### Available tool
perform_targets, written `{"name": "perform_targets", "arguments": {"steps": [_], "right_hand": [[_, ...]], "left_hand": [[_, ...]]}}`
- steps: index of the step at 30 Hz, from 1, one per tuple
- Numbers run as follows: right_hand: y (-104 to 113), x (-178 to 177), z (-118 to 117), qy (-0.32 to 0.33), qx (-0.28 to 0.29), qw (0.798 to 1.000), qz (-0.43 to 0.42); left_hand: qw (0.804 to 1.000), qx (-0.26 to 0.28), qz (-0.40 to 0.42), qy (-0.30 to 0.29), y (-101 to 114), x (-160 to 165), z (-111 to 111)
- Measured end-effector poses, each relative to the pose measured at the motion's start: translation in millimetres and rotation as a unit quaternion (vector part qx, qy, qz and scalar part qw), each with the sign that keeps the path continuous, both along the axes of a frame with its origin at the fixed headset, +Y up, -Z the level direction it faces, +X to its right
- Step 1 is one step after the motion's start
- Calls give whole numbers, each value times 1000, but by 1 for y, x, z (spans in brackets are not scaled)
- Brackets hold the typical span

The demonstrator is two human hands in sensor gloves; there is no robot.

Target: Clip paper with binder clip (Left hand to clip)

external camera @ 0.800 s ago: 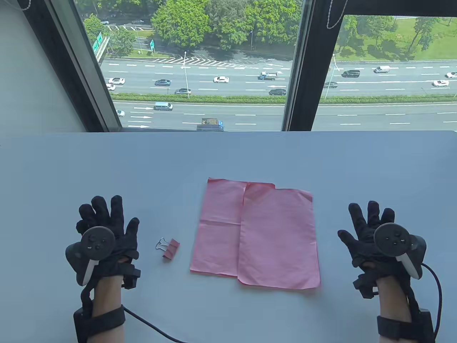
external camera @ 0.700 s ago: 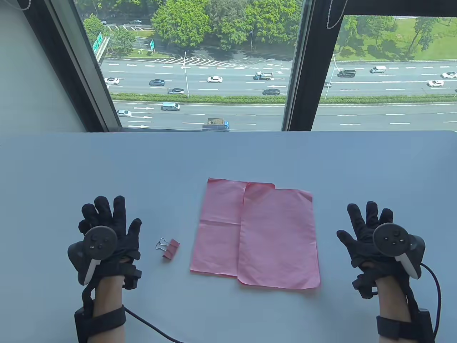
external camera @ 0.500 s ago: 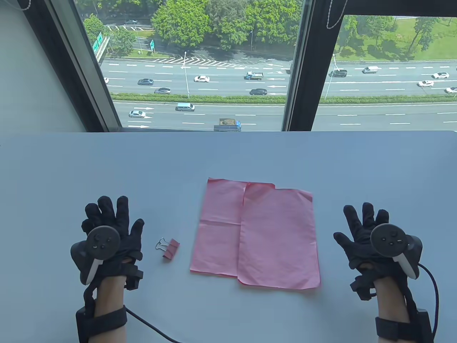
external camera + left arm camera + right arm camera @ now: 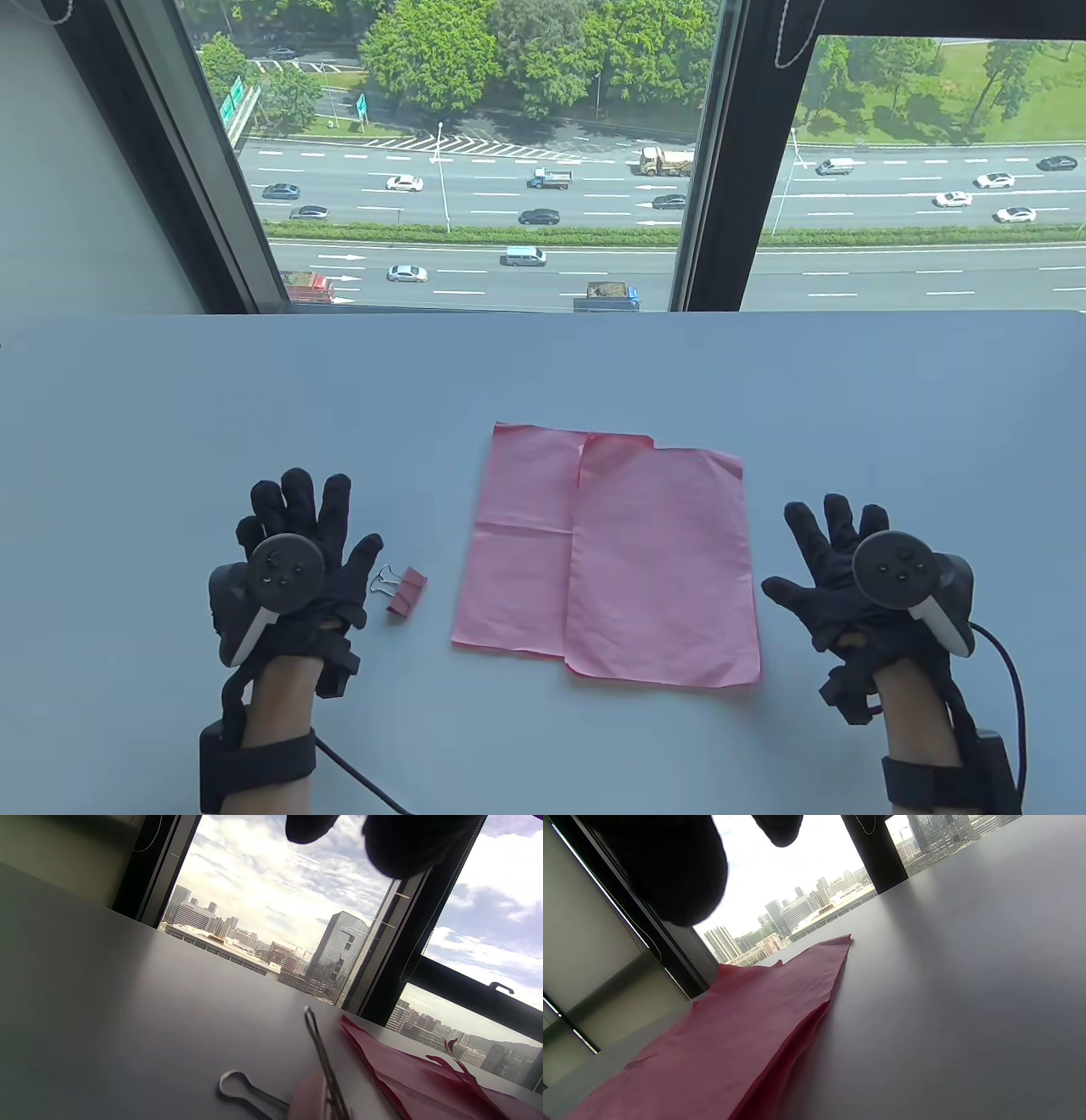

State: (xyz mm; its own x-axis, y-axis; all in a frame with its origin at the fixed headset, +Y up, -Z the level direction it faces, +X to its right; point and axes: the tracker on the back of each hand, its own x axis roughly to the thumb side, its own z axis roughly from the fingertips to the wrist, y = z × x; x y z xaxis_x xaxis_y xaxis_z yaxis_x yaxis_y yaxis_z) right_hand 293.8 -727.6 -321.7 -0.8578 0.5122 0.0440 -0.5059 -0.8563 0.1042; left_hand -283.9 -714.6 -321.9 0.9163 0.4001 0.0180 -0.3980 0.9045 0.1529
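Note:
Two overlapping pink paper sheets (image 4: 611, 560) lie flat in the middle of the table (image 4: 543, 373); they also show in the right wrist view (image 4: 734, 1043) and the left wrist view (image 4: 424, 1082). A small pink binder clip (image 4: 403, 590) with silver wire handles lies to the left of the sheets; its handles show close up in the left wrist view (image 4: 322, 1056). My left hand (image 4: 310, 543) is spread open with its thumb just left of the clip, not touching it. My right hand (image 4: 827, 552) is spread open and empty just right of the sheets.
A window with dark frames (image 4: 721, 153) runs behind the table's far edge. Cables trail from both wrists toward the near edge of the table.
My left hand has slid right toward the binder clip. My right hand has slid left toward the paper. Both stay spread open. The clip and the sheets have not moved.

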Motion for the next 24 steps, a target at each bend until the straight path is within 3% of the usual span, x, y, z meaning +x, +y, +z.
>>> {"name": "perform_targets", "arguments": {"steps": [9, 24], "right_hand": [[-4, -12, -1, 32, -41, 998, 18], [-21, -33, -1, 69, -97, 992, 41]], "left_hand": [[997, -43, -24, -64, -11, 21, -5], [988, -86, -61, -114, -26, 51, -8]]}}
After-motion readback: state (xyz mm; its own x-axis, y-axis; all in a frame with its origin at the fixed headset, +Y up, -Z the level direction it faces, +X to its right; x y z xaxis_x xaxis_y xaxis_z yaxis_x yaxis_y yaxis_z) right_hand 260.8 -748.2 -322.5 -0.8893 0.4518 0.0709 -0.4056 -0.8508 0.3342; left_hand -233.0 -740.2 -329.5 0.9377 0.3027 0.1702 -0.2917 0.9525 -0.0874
